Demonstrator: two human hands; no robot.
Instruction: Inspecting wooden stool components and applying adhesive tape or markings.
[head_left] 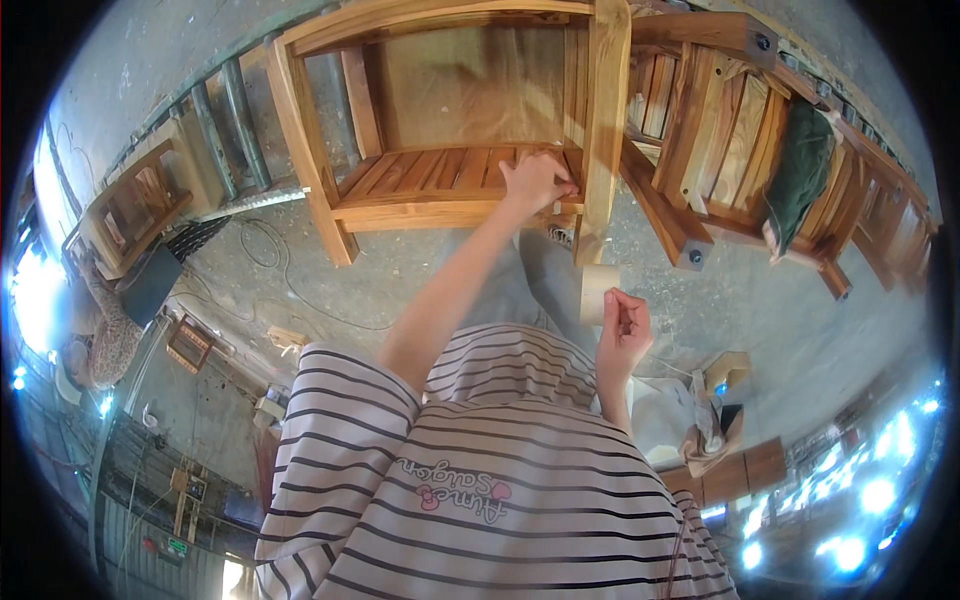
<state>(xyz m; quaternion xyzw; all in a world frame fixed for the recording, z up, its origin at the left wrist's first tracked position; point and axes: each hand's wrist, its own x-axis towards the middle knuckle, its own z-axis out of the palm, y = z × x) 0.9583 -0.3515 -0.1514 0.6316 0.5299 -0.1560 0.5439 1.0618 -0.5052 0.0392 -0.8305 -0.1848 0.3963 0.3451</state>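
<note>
My left hand (535, 180) reaches forward to the slatted seat of a wooden chair (440, 175), beside its front right leg (603, 120). Its fingers pinch a small pale strip of tape (556, 206) against the seat's front edge. My right hand (622, 330) is held lower, near my striped shirt. It grips a beige roll of tape (596, 292) by its lower rim, and the roll stands just under the chair leg.
A second wooden chair (720, 130) with a dark green cloth (800, 170) stands to the right. A small wooden chair (135, 205) and a crouching person (105, 335) are at the left. Cables (270, 250) and wood blocks (730, 368) lie on the concrete floor.
</note>
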